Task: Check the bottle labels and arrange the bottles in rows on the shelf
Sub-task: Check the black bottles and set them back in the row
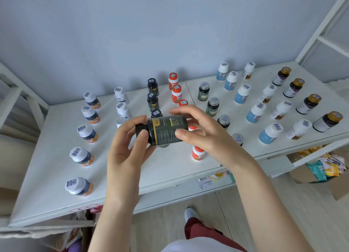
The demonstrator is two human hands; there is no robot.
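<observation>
Look up and you see a plain pale blue wall. Down low, the floor is light wood. On your right sits an open brown cardboard box with bright packets in it, yellow, green and white. On the floor you see a white shoe with a dark red trouser leg right by it. At the bottom left is a round purple thing, too cut off to tell what it is.
</observation>
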